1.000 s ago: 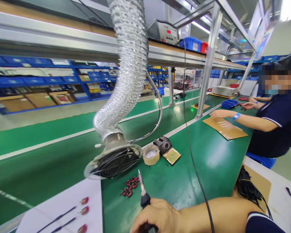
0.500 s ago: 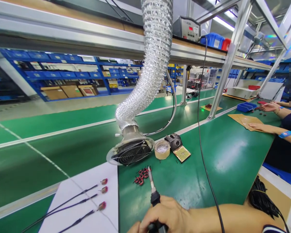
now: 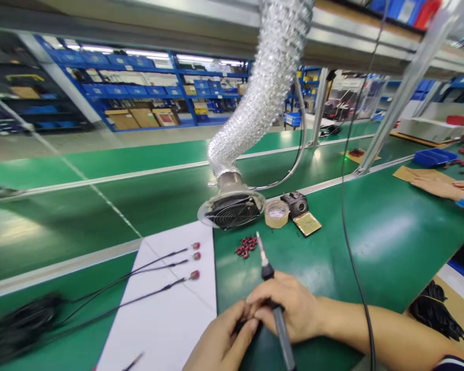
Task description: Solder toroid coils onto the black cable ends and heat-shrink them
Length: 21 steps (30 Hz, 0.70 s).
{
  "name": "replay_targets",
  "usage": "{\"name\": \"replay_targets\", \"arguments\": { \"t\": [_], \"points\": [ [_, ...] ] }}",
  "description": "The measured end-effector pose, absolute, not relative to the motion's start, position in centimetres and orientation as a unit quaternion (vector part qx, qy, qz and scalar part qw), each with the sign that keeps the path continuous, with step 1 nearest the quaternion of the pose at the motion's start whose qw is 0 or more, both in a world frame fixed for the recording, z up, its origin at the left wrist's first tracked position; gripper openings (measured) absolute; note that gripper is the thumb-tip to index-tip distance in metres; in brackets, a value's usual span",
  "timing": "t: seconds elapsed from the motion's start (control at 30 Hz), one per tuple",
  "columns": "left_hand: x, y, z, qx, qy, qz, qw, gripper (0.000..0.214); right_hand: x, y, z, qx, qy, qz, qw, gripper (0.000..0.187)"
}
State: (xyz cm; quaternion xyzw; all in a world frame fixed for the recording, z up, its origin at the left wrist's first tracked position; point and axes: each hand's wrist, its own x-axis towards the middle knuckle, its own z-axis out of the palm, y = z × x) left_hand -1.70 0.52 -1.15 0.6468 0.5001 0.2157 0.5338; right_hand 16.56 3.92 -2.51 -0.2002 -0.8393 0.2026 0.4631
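My right hand (image 3: 292, 306) is closed around a soldering iron (image 3: 269, 281) whose tip points away from me toward a small heap of red and black parts (image 3: 246, 246) on the green bench. My left hand (image 3: 220, 342) comes in from below, its fingers pinched on a small dark piece beside the right hand's fingertips; I cannot make out what that piece is. Three black wires with red ends (image 3: 166, 265) lie on a white sheet (image 3: 166, 309) just left of my hands.
A silver fume hose ends in a round fan grille (image 3: 232, 210) behind the parts. Beside it stand a tin of solder wool (image 3: 276, 213) and an iron stand (image 3: 299, 208). A black wire bundle (image 3: 17, 324) lies far left. Another person's hand (image 3: 436, 186) rests at right.
The view has swung left and down. My left hand has come into view and met the right hand. The right hand still holds the iron, now nearer the white sheet.
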Motion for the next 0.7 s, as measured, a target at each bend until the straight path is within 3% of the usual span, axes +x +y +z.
{"name": "replay_targets", "arguments": {
  "t": [0.17,0.47,0.7],
  "points": [
    [-1.8,0.5,-0.2,0.629,0.477,0.222,0.572,0.027,17.6,4.2,-2.1,-0.205,-0.835,0.277,0.430,0.024],
    [-1.8,1.0,-0.9,0.523,0.459,0.273,0.664,0.016,17.9,4.2,-2.5,-0.185,-0.849,0.209,0.449,0.029],
    [-1.9,1.2,-1.0,0.523,0.467,0.271,0.660,0.019,17.7,4.5,-2.1,-0.208,-0.855,0.198,0.432,0.034]
  ]
}}
